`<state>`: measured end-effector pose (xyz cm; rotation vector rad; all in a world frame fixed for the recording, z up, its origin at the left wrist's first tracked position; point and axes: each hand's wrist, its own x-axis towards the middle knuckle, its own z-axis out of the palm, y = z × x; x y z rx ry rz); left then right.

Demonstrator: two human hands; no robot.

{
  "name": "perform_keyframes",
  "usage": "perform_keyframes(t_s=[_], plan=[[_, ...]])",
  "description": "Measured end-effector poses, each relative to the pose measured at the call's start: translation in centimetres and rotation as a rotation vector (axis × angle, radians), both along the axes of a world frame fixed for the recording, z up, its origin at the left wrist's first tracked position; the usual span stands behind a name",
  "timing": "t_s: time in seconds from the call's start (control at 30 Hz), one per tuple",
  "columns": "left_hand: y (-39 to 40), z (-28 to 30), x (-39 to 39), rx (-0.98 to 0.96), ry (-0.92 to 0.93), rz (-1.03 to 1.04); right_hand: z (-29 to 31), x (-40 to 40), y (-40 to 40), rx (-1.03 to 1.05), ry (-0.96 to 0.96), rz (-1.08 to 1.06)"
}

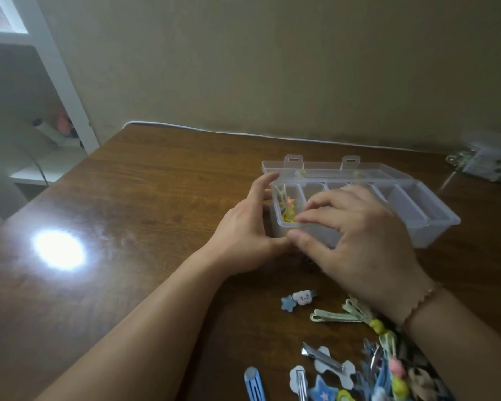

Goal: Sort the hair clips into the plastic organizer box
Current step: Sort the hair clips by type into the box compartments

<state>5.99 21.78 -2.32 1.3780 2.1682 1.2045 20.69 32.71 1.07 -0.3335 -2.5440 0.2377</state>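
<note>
The right hand (359, 235) lies over the near-left part of the clear plastic organizer box (422, 224), its fingers spread loosely and curled down, the fingertips (304, 217) at the rim of the leftmost compartment and the thumb pressed against the box's near wall; whether anything is pinched beneath them cannot be told. The left hand (243, 230) cups the box's left end at nine o'clock, fingers apart, the index finger raised along the far-left corner and the thumb meeting the right thumb at the near wall. Inside that leftmost compartment stand a few yellow and pink clips (287, 209); the compartments toward three o'clock look bare. The box's lid (330, 169) lies open behind it at twelve o'clock. A thin beaded bracelet (422, 302) circles the right wrist. On the wooden table (156, 198), at six o'clock from the box, lie a blue star and white cloud clip (298, 299), pale green clips (339, 315), and, toward five o'clock, a heap of blue, silver and pastel hair clips (373, 374). No writing or brand can be read anywhere.
</note>
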Motion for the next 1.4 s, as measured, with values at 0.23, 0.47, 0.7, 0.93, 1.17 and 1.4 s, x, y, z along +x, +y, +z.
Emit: perform_keyframes(t_s=[0.23, 0.47, 0.7, 0.93, 1.17, 1.4], plan=[[0.0, -0.1, 0.0, 0.006, 0.002, 0.002, 0.9, 1.0, 1.0, -0.066, 0.157, 0.213], [0.1, 0.0, 0.0, 0.000, 0.007, 0.002, 2.8, 2.3, -0.4, -0.047, -0.615, 0.494], [0.0, 0.0, 0.1, 0.000, 0.000, 0.004, 2.5, 2.1, -1.7, 0.079, -0.741, 0.599], [0.0, -0.1, -0.1, 0.023, 0.013, 0.007, 2.7, 1.9, -0.3, -0.421, -0.539, 0.590], [-0.2, -0.1, -0.1, 0.016, 0.022, -0.008, 2.6, 2.2, 0.9, -0.615, -0.464, 0.493], [0.0, -0.3, -0.1, 0.035, 0.020, 0.017, 1.4, 1.2, -1.3, 0.014, -0.574, 0.619]])
